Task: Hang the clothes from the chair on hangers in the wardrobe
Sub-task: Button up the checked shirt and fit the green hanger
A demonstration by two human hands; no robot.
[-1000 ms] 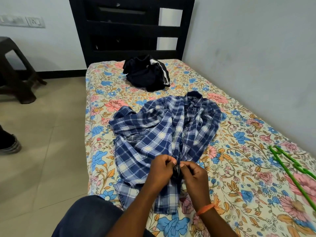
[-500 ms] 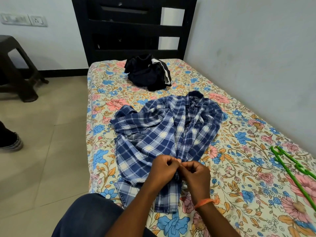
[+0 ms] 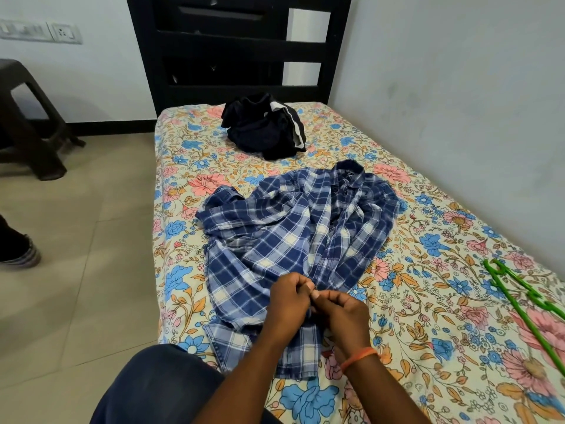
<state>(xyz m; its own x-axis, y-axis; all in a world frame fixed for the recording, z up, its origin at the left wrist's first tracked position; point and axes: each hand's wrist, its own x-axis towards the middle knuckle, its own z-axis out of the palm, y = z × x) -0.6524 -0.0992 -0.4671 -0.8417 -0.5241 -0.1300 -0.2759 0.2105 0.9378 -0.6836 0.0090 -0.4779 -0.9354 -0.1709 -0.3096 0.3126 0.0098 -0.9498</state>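
Note:
A blue and white plaid shirt [image 3: 293, 234] lies spread on the floral bed sheet [image 3: 428, 301], collar toward the headboard. My left hand [image 3: 287, 304] and my right hand [image 3: 342, 313] meet over its front placket near the hem, and both pinch the fabric there with curled fingers. What sits between the fingertips is hidden. A crumpled black garment with white stripes [image 3: 263, 127] lies farther up the bed. A green plastic hanger [image 3: 526, 304] rests on the sheet at the right edge.
A black slatted headboard [image 3: 238, 47] stands at the far end against a pale wall. A dark plastic chair [image 3: 27, 123] is on the tiled floor at the left, and a shoe [image 3: 18, 249] shows at the left edge. My knee [image 3: 159, 390] is at the bed's near corner.
Both hands stay pinched together on the shirt's front and have shifted only slightly. The shirt lies as before.

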